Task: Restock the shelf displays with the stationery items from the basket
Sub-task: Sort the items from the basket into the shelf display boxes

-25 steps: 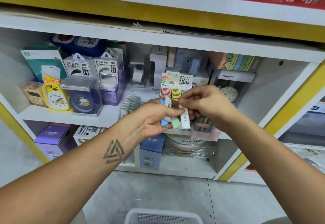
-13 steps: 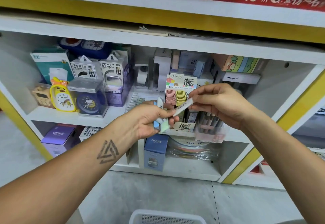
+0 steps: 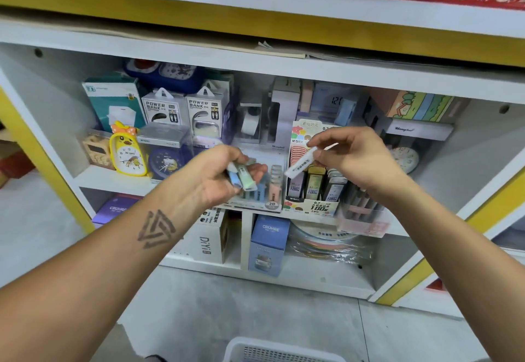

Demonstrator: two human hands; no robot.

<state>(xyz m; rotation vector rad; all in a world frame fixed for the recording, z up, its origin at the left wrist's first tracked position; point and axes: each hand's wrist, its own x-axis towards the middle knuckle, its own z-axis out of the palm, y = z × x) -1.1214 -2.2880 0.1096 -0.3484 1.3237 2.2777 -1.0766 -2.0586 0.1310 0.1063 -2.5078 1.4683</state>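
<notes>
Holding lead cases before the shelf (image 3: 119,181).
Your left hand (image 3: 218,175) grips pastel cases (image 3: 244,178); your right hand (image 3: 355,157) pinches a white case (image 3: 301,162).

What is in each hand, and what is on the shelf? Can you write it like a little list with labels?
left hand: holds a few small pastel boxes, one blue and one green
right hand: pinches one white box, tilted
hands: apart, both in front of the shelf
display rack: behind the white box, holds rows of similar small boxes
yellow duck clock: stands on the shelf, far left
power bank boxes: behind the clock
basket: white, on the floor at the bottom edge, its contents out of view
</notes>
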